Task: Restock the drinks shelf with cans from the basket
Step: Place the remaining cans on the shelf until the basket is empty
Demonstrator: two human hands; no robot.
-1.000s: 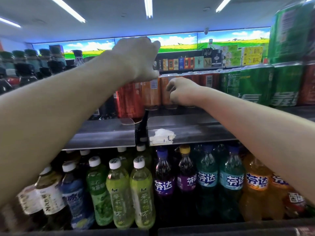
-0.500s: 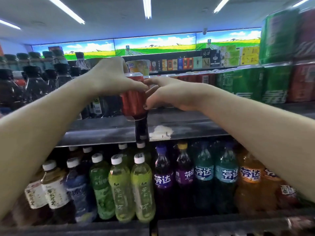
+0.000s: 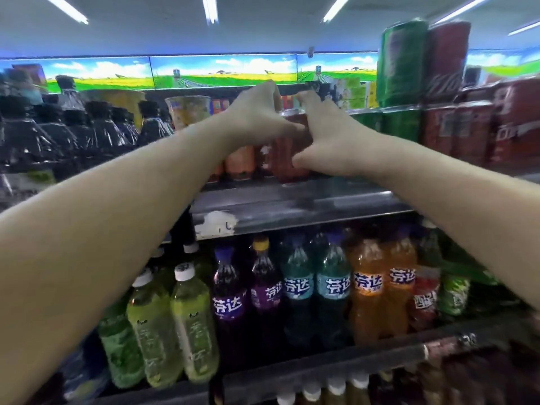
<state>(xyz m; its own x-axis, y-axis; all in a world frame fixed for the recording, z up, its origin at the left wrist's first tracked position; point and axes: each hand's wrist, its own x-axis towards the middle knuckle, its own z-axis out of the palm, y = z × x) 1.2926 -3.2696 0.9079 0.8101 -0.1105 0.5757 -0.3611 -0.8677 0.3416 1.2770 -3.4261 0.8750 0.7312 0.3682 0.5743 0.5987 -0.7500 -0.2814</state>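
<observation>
The red can point(image 3: 289, 147) stands at the shelf point(image 3: 292, 200) front between our left hand point(image 3: 257, 118) and right hand point(image 3: 327, 141), fingers curled around it. We should push it straight back, upright, beside the orange can point(image 3: 239, 162).

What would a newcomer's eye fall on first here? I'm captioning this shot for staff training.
First, the two hands meeting at centre on the upper shelf: the left hand and right hand both grip a dark red can standing among other cans. Next, the bright row of purple, teal and orange soda bottles on the shelf below. Then the stacked green and red cans at upper right.
</observation>
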